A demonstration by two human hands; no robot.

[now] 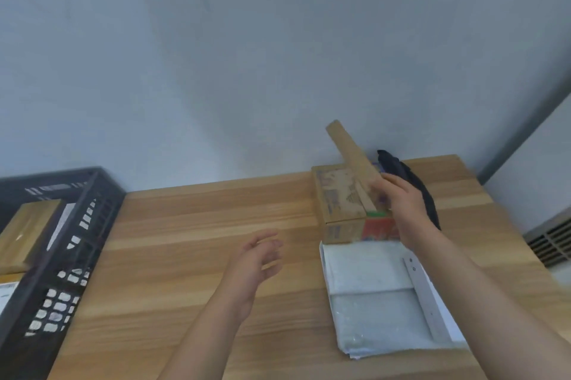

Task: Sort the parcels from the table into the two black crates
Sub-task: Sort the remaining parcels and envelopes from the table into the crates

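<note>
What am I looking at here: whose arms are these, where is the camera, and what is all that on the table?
There is no machine here: these are a person's two bare arms. The single picture comes from a camera worn on the person's head, looking forward and down, so the arms reach in from the bottom. The right hand grips a flat parcel, tilted up above a cardboard box. The left hand is open and holds nothing, over the wooden table. Also on the table are a grey bag near the person and a dark bag behind the right hand. At the left stands a black crate with a brown parcel inside. Only one crate shows.
</note>
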